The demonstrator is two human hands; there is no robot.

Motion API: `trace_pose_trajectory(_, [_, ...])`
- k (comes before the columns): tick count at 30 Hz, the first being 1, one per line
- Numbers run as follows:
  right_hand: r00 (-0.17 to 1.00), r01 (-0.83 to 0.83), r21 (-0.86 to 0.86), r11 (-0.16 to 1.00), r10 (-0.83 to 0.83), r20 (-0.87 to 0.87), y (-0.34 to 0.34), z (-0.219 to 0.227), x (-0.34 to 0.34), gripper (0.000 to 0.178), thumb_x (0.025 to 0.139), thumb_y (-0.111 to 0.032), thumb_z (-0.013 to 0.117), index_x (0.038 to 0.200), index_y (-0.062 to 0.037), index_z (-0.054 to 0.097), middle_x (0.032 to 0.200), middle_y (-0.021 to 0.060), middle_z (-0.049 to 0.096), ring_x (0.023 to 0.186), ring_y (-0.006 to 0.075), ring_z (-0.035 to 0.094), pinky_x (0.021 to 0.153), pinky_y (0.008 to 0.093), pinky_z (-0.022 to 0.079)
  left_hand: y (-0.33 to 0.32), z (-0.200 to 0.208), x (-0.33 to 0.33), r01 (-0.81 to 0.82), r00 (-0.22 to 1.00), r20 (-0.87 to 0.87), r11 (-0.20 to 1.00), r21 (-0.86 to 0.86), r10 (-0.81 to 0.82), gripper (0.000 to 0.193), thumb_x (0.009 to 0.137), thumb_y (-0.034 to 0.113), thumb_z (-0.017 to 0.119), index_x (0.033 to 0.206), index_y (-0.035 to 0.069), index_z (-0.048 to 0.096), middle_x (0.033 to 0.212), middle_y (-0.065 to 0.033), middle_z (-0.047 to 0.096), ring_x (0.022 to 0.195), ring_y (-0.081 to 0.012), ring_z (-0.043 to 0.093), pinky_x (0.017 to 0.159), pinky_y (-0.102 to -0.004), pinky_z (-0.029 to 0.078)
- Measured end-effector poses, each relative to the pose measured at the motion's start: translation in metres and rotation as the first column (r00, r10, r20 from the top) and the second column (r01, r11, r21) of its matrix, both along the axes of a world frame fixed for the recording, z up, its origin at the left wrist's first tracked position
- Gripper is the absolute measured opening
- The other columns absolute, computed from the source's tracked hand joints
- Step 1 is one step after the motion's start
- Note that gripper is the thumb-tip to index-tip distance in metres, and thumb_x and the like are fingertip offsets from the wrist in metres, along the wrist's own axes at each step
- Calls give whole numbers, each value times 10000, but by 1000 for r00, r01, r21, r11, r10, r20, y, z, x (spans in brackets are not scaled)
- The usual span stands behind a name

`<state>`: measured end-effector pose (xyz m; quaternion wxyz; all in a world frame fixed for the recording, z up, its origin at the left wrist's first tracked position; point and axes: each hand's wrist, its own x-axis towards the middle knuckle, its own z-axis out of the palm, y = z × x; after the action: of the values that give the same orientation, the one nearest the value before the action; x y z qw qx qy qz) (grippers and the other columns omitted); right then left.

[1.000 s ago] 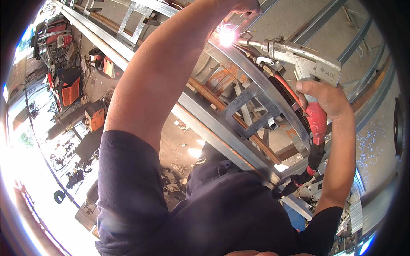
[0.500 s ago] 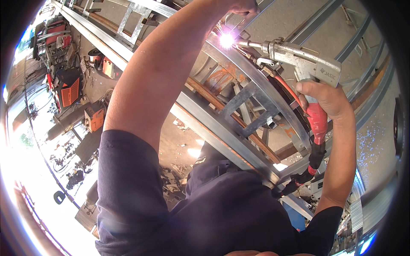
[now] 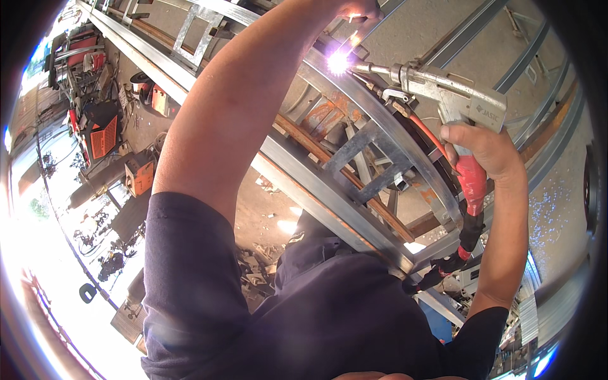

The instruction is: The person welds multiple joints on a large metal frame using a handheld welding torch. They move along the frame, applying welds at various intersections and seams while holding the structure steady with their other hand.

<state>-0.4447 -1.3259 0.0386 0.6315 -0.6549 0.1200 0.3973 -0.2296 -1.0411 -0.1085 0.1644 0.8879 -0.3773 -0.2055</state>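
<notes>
My right hand (image 3: 481, 149) is wrapped around the grip of a welding gun (image 3: 453, 92) with a silver body and a red lower handle. Its nozzle points left, and a white-violet glare (image 3: 338, 63) burns at the tip, against a curved grey metal bar (image 3: 386, 117). Glare hides the exact contact spot. Beyond it, at the upper edge, my left hand (image 3: 360, 9) is closed with fingers curled; what it holds, if anything, cannot be made out. Orange light falls on those fingers. My left forearm crosses above the metal frame.
Long metal rails (image 3: 329, 199) run diagonally in front of my body, with a flat slotted bracket (image 3: 367, 158) between them. A black-taped cable (image 3: 470, 234) hangs from the gun. Scrap and orange-sided machines (image 3: 104, 138) lie on the left floor. More rails (image 3: 475, 28) stand at upper right.
An orange-lit streak now shows between the glare and my left hand, whose fingers are brighter. The gun has barely shifted; both arms stay nearly where they were.
</notes>
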Motion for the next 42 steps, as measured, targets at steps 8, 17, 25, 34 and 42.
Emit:
trace_pose_trajectory(8, [1000, 9, -2, 1000, -9, 16, -5, 3, -3, 162, 830, -155, 791, 892, -31, 707, 684, 34, 654, 608, 145, 618, 565, 310, 516, -14, 52, -16, -278, 956, 79, 957, -81, 284, 448, 987, 383, 689, 1195, -9, 749, 930, -189, 780, 837, -296, 750, 821, -420, 576])
trace_pose_trajectory(17, [998, 64, 46, 997, -63, -22, -1, -1, -2, 150, 839, -144, 795, 905, -37, 714, 702, 36, 670, 620, 141, 630, 586, 312, 527, 73, 136, -185, -739, 405, 102, 390, -549, 909, 363, 1018, 200, 678, 1326, 9, 704, 1047, -121, 760, 912, -223, 699, 819, -344, 563])
trace_pose_trajectory(25, [998, -36, 81, 996, 40, -52, -5, -18, 2, 307, 838, -174, 788, 1081, -8, 699, 864, 48, 677, 646, 130, 650, 577, 300, 551, 79, 67, -396, -838, 471, 249, 518, -174, 846, 594, 945, 179, 708, 1499, 35, 548, 1444, -227, 557, 1338, -412, 530, 1135, -521, 414])
trace_pose_trajectory(34, [999, -3, 39, 999, 5, -44, 4, -12, 1, 349, 843, -144, 789, 1145, -7, 681, 861, 57, 663, 655, 124, 642, 585, 297, 546, 45, 53, -413, -862, 351, 241, 412, -294, 905, 581, 999, 206, 638, 1515, -22, 499, 1476, -252, 538, 1397, -444, 495, 1186, -532, 368])
trace_pose_trajectory(42, [1000, -2, 44, 999, 1, 19, 7, -6, 1, 235, 867, -117, 788, 1061, -11, 708, 834, 32, 675, 664, 111, 635, 607, 290, 538, 48, 47, -417, -852, 334, 239, 400, -336, 912, 574, 1028, 253, 607, 1507, -42, 498, 1473, -259, 557, 1396, -454, 510, 1190, -538, 373])
